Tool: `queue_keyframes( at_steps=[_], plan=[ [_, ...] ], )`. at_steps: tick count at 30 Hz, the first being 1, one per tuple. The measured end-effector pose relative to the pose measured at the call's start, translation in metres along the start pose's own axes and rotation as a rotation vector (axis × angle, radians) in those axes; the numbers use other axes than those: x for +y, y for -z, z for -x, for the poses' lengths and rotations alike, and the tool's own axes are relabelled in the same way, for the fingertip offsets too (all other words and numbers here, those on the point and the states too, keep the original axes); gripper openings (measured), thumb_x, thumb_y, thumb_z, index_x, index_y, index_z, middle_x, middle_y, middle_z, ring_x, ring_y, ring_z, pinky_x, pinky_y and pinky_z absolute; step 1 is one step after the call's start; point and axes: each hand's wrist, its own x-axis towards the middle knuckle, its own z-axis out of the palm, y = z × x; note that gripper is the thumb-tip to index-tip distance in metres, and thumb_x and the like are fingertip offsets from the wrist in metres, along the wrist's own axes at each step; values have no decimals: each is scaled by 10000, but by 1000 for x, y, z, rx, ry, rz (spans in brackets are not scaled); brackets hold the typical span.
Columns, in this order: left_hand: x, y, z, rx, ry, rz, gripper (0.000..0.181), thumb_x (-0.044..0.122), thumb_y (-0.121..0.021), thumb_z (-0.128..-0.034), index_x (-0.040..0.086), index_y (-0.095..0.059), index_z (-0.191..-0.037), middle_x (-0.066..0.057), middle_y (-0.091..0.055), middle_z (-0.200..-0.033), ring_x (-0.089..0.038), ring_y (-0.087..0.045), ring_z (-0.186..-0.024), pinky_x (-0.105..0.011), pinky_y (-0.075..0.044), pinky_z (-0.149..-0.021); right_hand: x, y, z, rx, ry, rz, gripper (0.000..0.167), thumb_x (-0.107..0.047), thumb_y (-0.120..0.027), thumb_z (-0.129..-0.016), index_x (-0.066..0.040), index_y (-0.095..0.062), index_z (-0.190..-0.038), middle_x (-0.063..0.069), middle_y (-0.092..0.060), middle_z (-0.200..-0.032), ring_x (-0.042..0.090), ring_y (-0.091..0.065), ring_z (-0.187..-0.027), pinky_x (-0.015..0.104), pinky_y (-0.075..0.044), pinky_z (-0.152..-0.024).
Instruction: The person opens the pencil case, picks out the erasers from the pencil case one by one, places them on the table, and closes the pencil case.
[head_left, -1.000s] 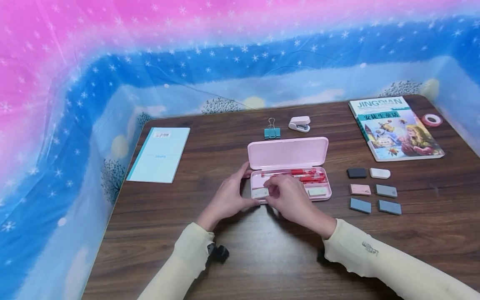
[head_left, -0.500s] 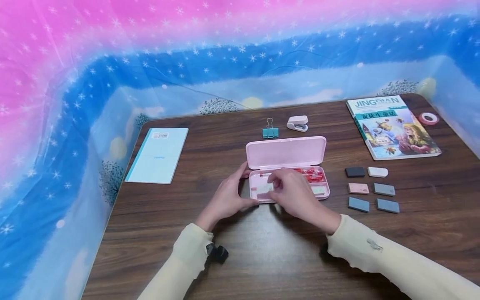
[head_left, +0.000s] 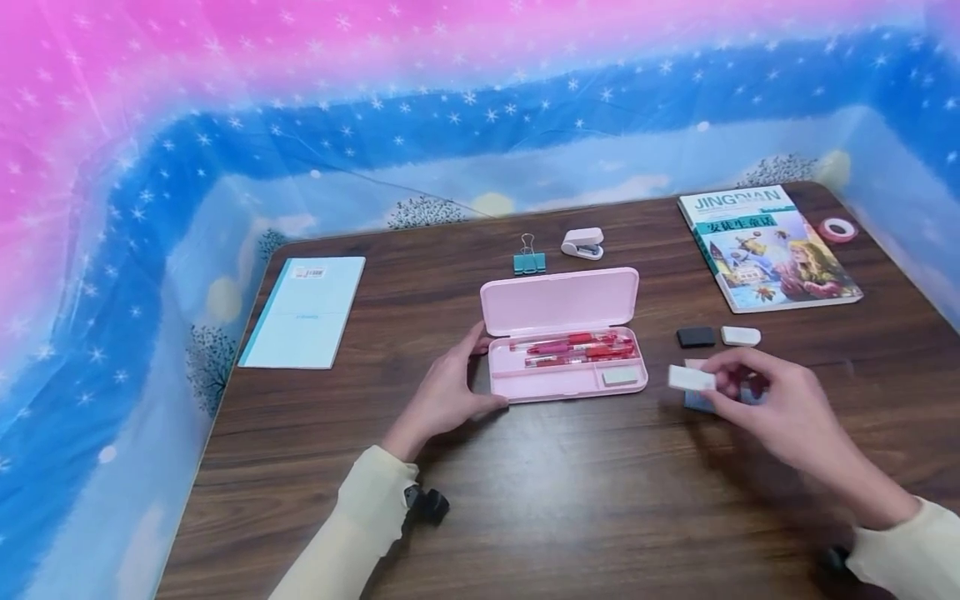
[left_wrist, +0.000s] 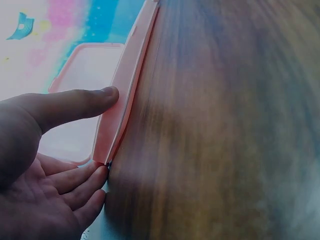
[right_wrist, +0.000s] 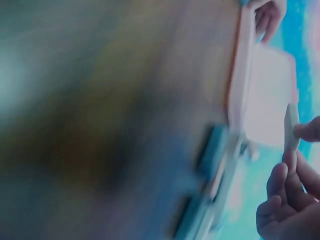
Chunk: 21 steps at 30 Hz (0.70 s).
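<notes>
The pink pencil case (head_left: 558,302) lies with its lid up in the head view. Several red pens (head_left: 573,349) fill its rear compartment, and a pale eraser (head_left: 620,377) lies in the small front-right one. My left hand (head_left: 446,387) holds the case's left end. In the left wrist view the thumb (left_wrist: 107,93) presses the front wall and the fingers meet the end. Right of the case, my right hand (head_left: 783,404) pinches a white eraser (head_left: 691,378) between thumb and fingers. That eraser (right_wrist: 290,127) also shows in the right wrist view.
A black eraser (head_left: 696,337) and another white eraser (head_left: 741,336) lie beyond my right hand, which partly covers blue-grey erasers (head_left: 697,402). Behind the case are a binder clip (head_left: 529,263) and stapler (head_left: 582,243). A notebook (head_left: 303,312), book (head_left: 772,250) and tape roll (head_left: 837,230) lie farther out.
My right hand has lifted the white eraser out of the case's front-left compartment and carried it right, over the loose erasers. The left hand has stayed at the case.
</notes>
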Motion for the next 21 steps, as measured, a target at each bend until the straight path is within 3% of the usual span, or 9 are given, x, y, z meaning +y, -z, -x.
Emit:
queue_keyframes(
  at_steps=[10, 16, 21],
  plan=[
    [1, 3, -3, -3, -5, -11, 1112, 289, -907, -749, 194, -219, -1617, -40, -502, -1503, -240, -377, -1458, -513, -301, -1196, 60, 25, 40, -25, -73, 205, 265, -99, -828, -775, -169, -638, -946, -15, -564, -794, 56, -444, -609, 221, -292, -540],
    [0, 3, -3, 3, -5, -13, 1110, 286, -911, -745, 196, -227, -1615, -39, -514, -1492, -235, -379, -1457, -506, -302, -1197, 73, 21, 48, -35, -5, 244, 269, -78, -835, -736, -161, -632, -892, -44, -535, -748, 15, -423, -597, 211, -278, -536],
    [-1, 0, -2, -3, -6, -19, 1112, 291, -911, -745, 196, -225, -1615, -31, -525, -1482, -227, -389, -1450, -502, -305, -1197, 77, 17, 51, -69, -20, 257, 259, -99, -839, -742, -167, -635, -886, -63, -523, -731, 5, -389, -585, 229, -257, -536]
  ],
)
